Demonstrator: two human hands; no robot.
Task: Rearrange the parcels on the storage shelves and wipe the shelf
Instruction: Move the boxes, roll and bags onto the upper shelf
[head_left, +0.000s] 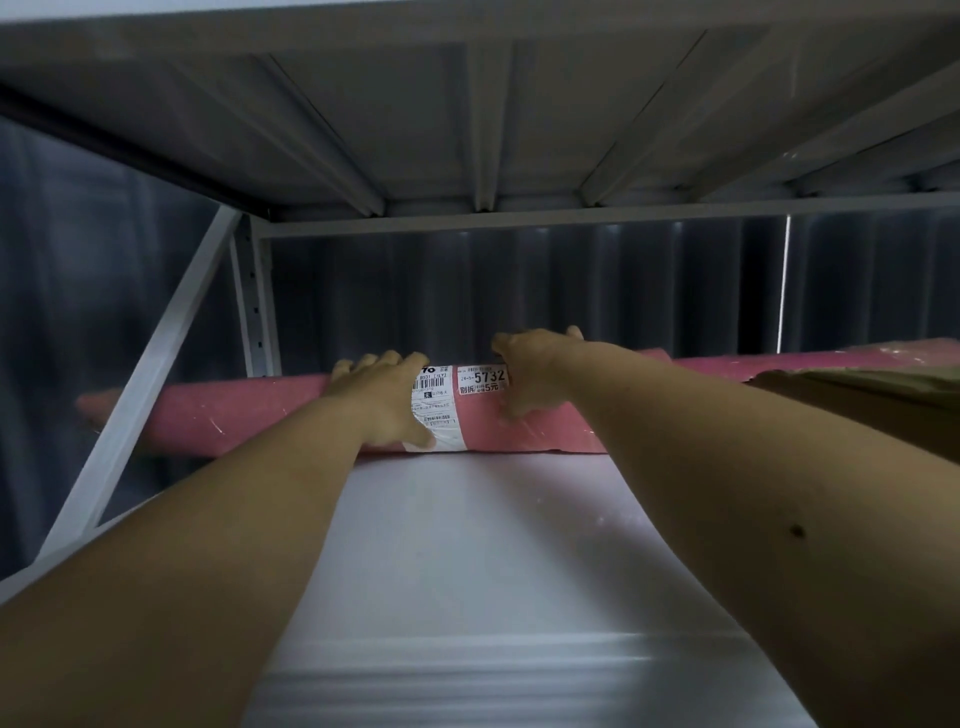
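At the back of the shelf (493, 545), my left hand (382, 397) and right hand (530, 371) grasp the long pink parcel (530, 431) lying crosswise; rearranging seems underway, and I judge wiping remains undone.

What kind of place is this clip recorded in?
Probably a parcel storeroom or pickup depot: a white metal shelf on a bolted frame, and a long pink parcel whose shipping label bears a pickup number.

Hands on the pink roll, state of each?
Left hand: closed on the long pink wrapped parcel roll.
Right hand: closed on the same roll.
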